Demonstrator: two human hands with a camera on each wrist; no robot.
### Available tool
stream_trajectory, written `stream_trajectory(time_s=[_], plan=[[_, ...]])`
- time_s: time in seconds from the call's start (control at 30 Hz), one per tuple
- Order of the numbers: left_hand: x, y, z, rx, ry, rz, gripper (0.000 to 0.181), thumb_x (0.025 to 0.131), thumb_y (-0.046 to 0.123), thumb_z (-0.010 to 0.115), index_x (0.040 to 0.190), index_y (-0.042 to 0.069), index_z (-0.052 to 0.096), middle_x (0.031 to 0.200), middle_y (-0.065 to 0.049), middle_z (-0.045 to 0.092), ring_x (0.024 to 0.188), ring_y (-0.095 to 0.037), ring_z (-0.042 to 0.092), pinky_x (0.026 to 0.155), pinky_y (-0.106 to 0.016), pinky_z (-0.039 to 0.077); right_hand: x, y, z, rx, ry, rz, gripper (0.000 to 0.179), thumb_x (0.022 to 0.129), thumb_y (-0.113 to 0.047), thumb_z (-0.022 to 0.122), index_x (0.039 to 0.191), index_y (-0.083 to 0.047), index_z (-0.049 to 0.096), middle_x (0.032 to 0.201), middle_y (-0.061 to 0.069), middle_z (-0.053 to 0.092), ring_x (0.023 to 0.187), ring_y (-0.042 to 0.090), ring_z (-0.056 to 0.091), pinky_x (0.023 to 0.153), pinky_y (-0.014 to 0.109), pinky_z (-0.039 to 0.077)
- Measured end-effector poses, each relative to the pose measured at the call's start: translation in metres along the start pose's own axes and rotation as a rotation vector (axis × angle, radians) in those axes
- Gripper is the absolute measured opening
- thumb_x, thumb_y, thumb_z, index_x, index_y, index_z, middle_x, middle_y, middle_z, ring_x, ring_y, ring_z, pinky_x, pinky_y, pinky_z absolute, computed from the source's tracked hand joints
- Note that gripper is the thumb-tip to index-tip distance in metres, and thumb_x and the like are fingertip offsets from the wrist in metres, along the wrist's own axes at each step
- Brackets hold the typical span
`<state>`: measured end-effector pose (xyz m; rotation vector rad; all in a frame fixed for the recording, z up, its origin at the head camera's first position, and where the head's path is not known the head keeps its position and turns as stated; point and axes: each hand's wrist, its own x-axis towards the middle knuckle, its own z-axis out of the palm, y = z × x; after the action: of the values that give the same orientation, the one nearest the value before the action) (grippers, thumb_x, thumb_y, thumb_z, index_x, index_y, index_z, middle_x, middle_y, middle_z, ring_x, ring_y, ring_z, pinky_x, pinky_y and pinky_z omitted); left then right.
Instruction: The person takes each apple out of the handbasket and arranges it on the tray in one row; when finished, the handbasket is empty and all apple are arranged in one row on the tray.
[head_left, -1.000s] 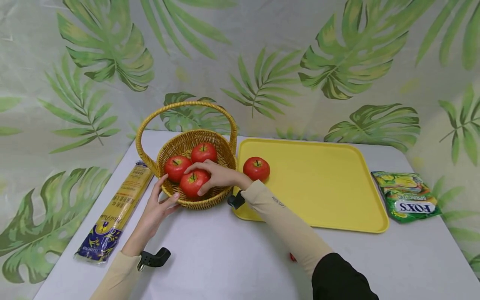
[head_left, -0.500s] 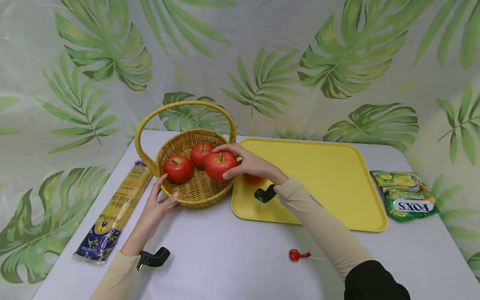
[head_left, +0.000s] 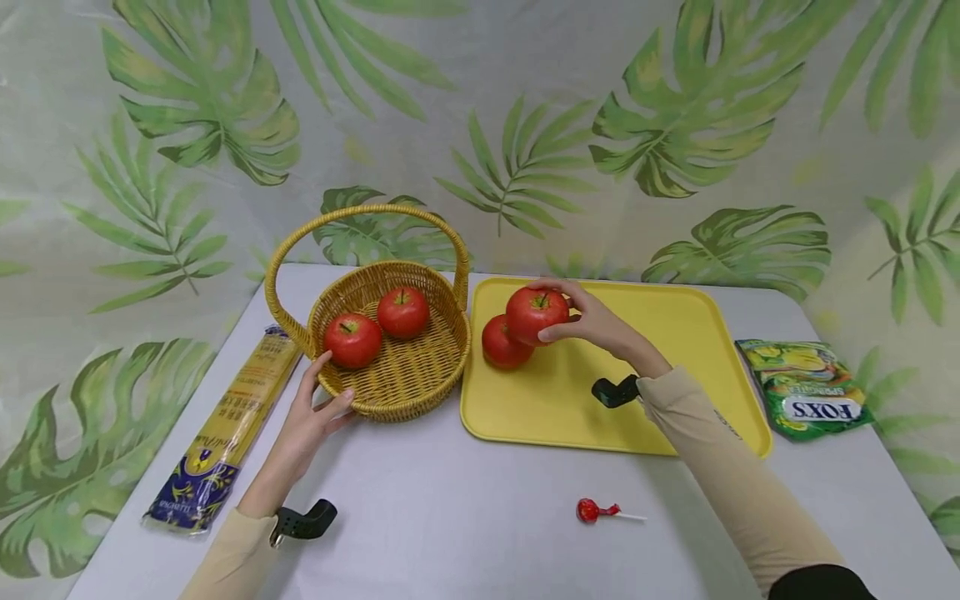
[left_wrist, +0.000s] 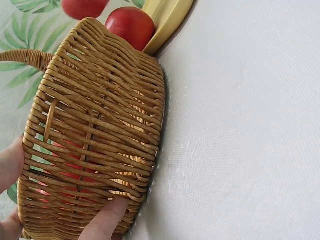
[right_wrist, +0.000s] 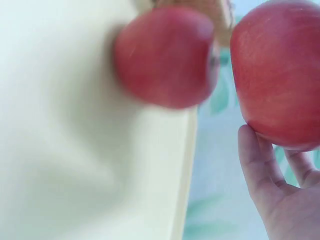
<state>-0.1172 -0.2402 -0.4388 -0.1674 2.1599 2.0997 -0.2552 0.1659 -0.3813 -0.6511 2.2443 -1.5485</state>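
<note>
Thumb and fingers of my left hand (head_left: 311, 421) hold the near left side of the wicker basket (head_left: 408, 375) at its rim; in the left wrist view another finger (left_wrist: 106, 220) lies low on the wall. Inside stand two red apples, one at the left (head_left: 352, 340) and one at the back (head_left: 403, 312). My right hand (head_left: 596, 321) grips a third apple (head_left: 536, 315) over the yellow tray (head_left: 637, 383), thumb on the near side, fingers round the far side. Beside and partly behind it, another apple (head_left: 504, 346) rests on the tray.
Left of the basket lies a spaghetti packet (head_left: 225, 442). A green Fox's packet (head_left: 810, 392) lies right of the tray. A red wrapped lollipop (head_left: 596, 511) lies on the white table (head_left: 450, 517) near the front. A leaf-patterned cloth (head_left: 390, 100) rises behind.
My right hand has lifted the front apple out of the basket and carried it right, over the tray. The lollipop has come into view. My left hand stays at the basket.
</note>
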Motion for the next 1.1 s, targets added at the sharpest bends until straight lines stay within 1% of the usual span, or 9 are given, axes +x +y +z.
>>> stream_trajectory(time_s=[0.1, 0.23, 0.4, 0.5, 0.67, 0.83, 0.97, 1.1], plan=[[-0.001, 0.001, 0.000, -0.010, -0.001, 0.001, 0.074, 0.098, 0.012, 0.054, 0.154, 0.022, 0.006, 0.156, -0.014, -0.007, 0.134, -0.046, 0.026, 0.101, -0.053, 0.036, -0.012, 0.013, -0.012, -0.007, 0.048, 0.040, 0.067, 0.083, -0.018, 0.074, 0.142, -0.019, 0.042, 0.142, 0.006, 0.035, 0.119, 0.031, 0.039, 0.093, 0.044, 0.045], [-0.001, 0.002, 0.000, -0.019, -0.004, -0.003, 0.074, 0.099, 0.010, 0.053, 0.154, 0.020, 0.005, 0.156, -0.014, -0.007, 0.133, -0.045, 0.026, 0.100, -0.053, 0.036, -0.023, 0.031, -0.020, -0.022, 0.093, 0.082, 0.065, 0.085, -0.019, 0.073, 0.142, -0.018, 0.042, 0.142, 0.009, 0.033, 0.118, 0.034, 0.039, 0.092, 0.046, 0.043], [-0.001, 0.002, 0.000, -0.019, -0.010, -0.006, 0.073, 0.099, 0.006, 0.051, 0.154, 0.020, 0.005, 0.155, -0.015, -0.008, 0.134, -0.045, 0.026, 0.100, -0.053, 0.036, -0.031, 0.050, -0.018, -0.042, 0.114, 0.132, 0.065, 0.084, -0.023, 0.075, 0.141, -0.018, 0.043, 0.142, 0.010, 0.034, 0.118, 0.036, 0.038, 0.094, 0.049, 0.040], [-0.001, 0.002, 0.000, -0.013, -0.013, -0.003, 0.073, 0.099, 0.007, 0.051, 0.154, 0.020, 0.004, 0.155, -0.015, -0.008, 0.134, -0.045, 0.025, 0.100, -0.053, 0.036, -0.033, 0.057, -0.015, -0.057, 0.115, 0.154, 0.066, 0.083, -0.024, 0.076, 0.140, -0.018, 0.043, 0.142, 0.011, 0.034, 0.119, 0.037, 0.037, 0.095, 0.051, 0.039], [-0.002, 0.002, 0.000, -0.022, -0.017, 0.002, 0.073, 0.099, 0.007, 0.051, 0.154, 0.019, 0.004, 0.155, -0.015, -0.009, 0.134, -0.046, 0.025, 0.100, -0.053, 0.036, -0.034, 0.060, -0.010, -0.067, 0.107, 0.157, 0.066, 0.084, -0.023, 0.075, 0.141, -0.017, 0.043, 0.143, 0.014, 0.032, 0.121, 0.039, 0.036, 0.097, 0.054, 0.037], [-0.002, 0.001, 0.000, -0.023, -0.017, 0.007, 0.073, 0.099, 0.008, 0.051, 0.154, 0.019, 0.004, 0.155, -0.015, -0.008, 0.134, -0.046, 0.024, 0.100, -0.053, 0.036, -0.033, 0.061, -0.008, -0.064, 0.097, 0.159, 0.066, 0.084, -0.021, 0.075, 0.141, -0.016, 0.042, 0.143, 0.015, 0.032, 0.121, 0.039, 0.036, 0.097, 0.055, 0.038], [-0.001, 0.001, 0.000, -0.018, -0.013, 0.006, 0.073, 0.099, 0.008, 0.051, 0.154, 0.020, 0.005, 0.156, -0.014, -0.008, 0.134, -0.046, 0.024, 0.101, -0.053, 0.036, -0.032, 0.063, -0.007, -0.077, 0.083, 0.154, 0.068, 0.085, -0.021, 0.073, 0.142, -0.013, 0.036, 0.142, 0.018, 0.032, 0.121, 0.039, 0.038, 0.099, 0.055, 0.038], [-0.001, 0.001, 0.000, -0.013, -0.011, 0.004, 0.073, 0.099, 0.008, 0.051, 0.154, 0.021, 0.004, 0.156, -0.013, -0.009, 0.135, -0.046, 0.023, 0.101, -0.053, 0.036, -0.033, 0.063, -0.007, -0.104, 0.064, 0.142, 0.069, 0.087, -0.020, 0.071, 0.143, -0.011, 0.031, 0.141, 0.021, 0.030, 0.124, 0.040, 0.035, 0.100, 0.056, 0.037]])
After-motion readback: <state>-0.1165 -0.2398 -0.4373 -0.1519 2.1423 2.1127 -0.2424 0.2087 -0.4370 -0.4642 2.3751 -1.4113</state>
